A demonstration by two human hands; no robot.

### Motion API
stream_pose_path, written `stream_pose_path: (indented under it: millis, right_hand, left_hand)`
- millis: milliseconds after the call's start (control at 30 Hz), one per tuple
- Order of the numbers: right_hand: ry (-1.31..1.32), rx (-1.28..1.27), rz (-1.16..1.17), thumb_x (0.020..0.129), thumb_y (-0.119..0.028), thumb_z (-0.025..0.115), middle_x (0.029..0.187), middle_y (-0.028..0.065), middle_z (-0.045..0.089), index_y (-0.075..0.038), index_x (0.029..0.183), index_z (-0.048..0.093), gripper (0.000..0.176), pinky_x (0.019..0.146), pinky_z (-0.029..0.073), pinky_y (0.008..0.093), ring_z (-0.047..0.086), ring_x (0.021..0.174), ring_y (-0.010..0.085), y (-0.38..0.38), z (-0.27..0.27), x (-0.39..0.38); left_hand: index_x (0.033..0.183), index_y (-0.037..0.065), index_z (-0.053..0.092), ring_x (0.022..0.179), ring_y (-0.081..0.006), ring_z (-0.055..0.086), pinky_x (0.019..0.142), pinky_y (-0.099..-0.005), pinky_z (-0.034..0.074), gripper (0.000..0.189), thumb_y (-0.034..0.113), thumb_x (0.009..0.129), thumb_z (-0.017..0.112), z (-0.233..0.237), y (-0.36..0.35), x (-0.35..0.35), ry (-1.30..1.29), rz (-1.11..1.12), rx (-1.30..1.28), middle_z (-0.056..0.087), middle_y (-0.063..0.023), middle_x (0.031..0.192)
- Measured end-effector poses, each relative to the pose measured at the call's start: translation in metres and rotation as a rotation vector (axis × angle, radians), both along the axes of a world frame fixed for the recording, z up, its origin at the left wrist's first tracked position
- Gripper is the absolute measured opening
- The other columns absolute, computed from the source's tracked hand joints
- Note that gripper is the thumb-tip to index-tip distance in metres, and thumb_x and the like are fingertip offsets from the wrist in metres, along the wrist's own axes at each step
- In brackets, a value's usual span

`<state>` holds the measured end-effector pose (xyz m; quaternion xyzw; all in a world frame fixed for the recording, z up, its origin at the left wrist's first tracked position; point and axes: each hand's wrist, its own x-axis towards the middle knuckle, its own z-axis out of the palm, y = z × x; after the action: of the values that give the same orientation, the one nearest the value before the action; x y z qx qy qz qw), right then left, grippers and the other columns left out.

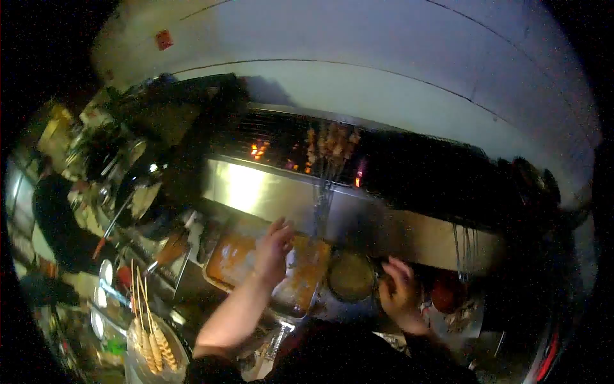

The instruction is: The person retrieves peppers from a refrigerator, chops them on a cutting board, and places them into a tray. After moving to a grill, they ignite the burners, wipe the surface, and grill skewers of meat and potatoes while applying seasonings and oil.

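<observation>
My left hand [275, 249] hovers over a rectangular tray [309, 301] with an orange-brown surface; its fingers look slightly apart and nothing shows in them. Right of a round pot [350, 276], my right hand [399, 289] has its fingers partly spread, with nothing visible between them. Several meat skewers [332, 144] lie over a long grill [281, 137], their metal ends hanging over its front panel [243, 187] towards me. Orange embers glow under the grate.
At the lower left a plate [178, 349] holds several pale skewers [150, 342] on wooden sticks. A dark wok [153, 192] and utensils are further left. More metal skewer ends [465, 249] hang from the grill's right part, near a red bowl [448, 293].
</observation>
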<state>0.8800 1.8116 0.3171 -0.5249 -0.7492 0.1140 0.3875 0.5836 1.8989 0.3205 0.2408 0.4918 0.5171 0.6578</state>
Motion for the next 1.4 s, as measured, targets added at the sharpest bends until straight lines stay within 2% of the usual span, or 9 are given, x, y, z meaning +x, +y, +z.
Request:
stream_pose_path:
  millis: [200,333,433,633,667,800,867,1133,1400]
  right_hand:
    - [0.069,-0.343,0.141,0.087,-0.018,0.054,0.104,0.0132,0.057,-0.005,0.106,0.057,0.023,0.08,0.048,0.0341,0.057,0.092,0.0227,-0.045,-0.054,0.072]
    - [-0.016,-0.55,0.109,0.089,-0.02,0.053,0.093,0.0097,0.06,-0.007,0.101,0.059,0.019,0.071,0.052,0.0333,0.06,0.081,0.0193,-0.057,-0.083,0.097]
    - [0.067,0.052,0.162,0.087,-0.019,0.054,0.086,0.0101,0.061,-0.009,0.097,0.06,0.015,0.067,0.051,0.0348,0.06,0.073,0.0223,-0.053,-0.066,0.087]
    - [0.383,-0.254,0.292,0.083,-0.011,0.06,0.099,0.0124,0.059,-0.008,0.093,0.059,0.011,0.084,0.045,0.0369,0.056,0.098,0.0285,-0.054,-0.106,0.091]
    - [0.335,-0.212,0.283,0.082,-0.011,0.059,0.095,0.0132,0.06,-0.007,0.096,0.059,0.014,0.079,0.047,0.0385,0.056,0.091,0.0295,-0.053,-0.088,0.089]
    - [0.225,-0.364,0.177,0.081,-0.009,0.058,0.084,0.014,0.059,-0.006,0.101,0.06,0.02,0.066,0.048,0.0409,0.058,0.074,0.0293,-0.066,-0.031,0.085]
    - [0.177,-0.521,0.217,0.082,-0.011,0.059,0.082,0.0132,0.057,-0.005,0.102,0.06,0.021,0.064,0.047,0.0397,0.057,0.072,0.0269,-0.064,-0.048,0.095]
    - [0.092,-0.538,0.109,0.084,-0.014,0.058,0.076,0.0118,0.053,-0.006,0.094,0.058,0.014,0.062,0.045,0.039,0.053,0.068,0.0254,-0.058,-0.051,0.031]
    - [0.057,-0.576,0.041,0.085,-0.017,0.058,0.07,0.0103,0.048,-0.006,0.087,0.055,0.011,0.06,0.042,0.0383,0.048,0.063,0.0239,-0.043,-0.051,-0.023]
  left_hand:
    - [0.133,0.006,0.029,0.097,-0.0253,0.056,0.072,-0.0397,0.049,0.057,0.026,0.087,0.054,-0.016,0.097,0.021,0.382,-0.341,-0.036,0.049,-0.0142,0.125]
    - [0.121,0.005,0.04,0.086,-0.0269,0.057,0.06,-0.0401,0.051,0.057,0.028,0.075,0.065,0.026,0.083,0.072,0.772,-0.162,-0.083,0.055,-0.015,0.102]
    - [0.113,0.005,0.048,0.09,-0.0333,0.058,0.071,-0.0449,0.048,0.039,0.024,0.08,0.057,0.034,0.081,0.085,1.15,-0.166,-0.044,0.057,-0.0177,0.105]
    - [0.096,-0.003,0.058,0.094,-0.0396,0.059,0.08,-0.0429,0.046,0.027,0.019,0.084,0.049,0.037,0.101,0.031,1.633,-0.338,0.197,0.062,-0.0249,0.095]
    - [0.1,0.002,0.055,0.065,-0.0232,0.057,0.06,-0.0384,0.048,0.028,0.024,0.084,0.059,0.022,0.112,0.018,1.608,-0.296,0.219,0.059,-0.0112,0.076]
    - [0.105,0.007,0.056,0.051,-0.0091,0.047,0.042,-0.0245,0.038,0.022,0.022,0.088,0.056,0.016,0.101,-0.008,0.533,-0.491,0.11,0.053,0.0005,0.07]
    - [0.119,0.012,0.049,0.046,-0.0077,0.037,0.034,-0.0228,0.029,0.03,0.028,0.094,0.045,0.061,0.066,0.026,0.215,-0.494,-0.072,0.043,0.0043,0.063]
    - [0.128,0.017,0.042,0.05,-0.0055,0.03,0.035,-0.0157,0.022,0.034,0.028,0.096,0.04,-0.019,0.097,0.018,-1.136,-0.822,-0.102,0.033,0.0031,0.066]
    - [0.133,0.014,0.04,0.045,-0.0044,0.036,0.034,-0.0172,0.028,0.043,0.027,0.093,0.046,-0.011,0.091,0.01,-0.772,-0.58,-0.086,0.052,0.0016,0.075]
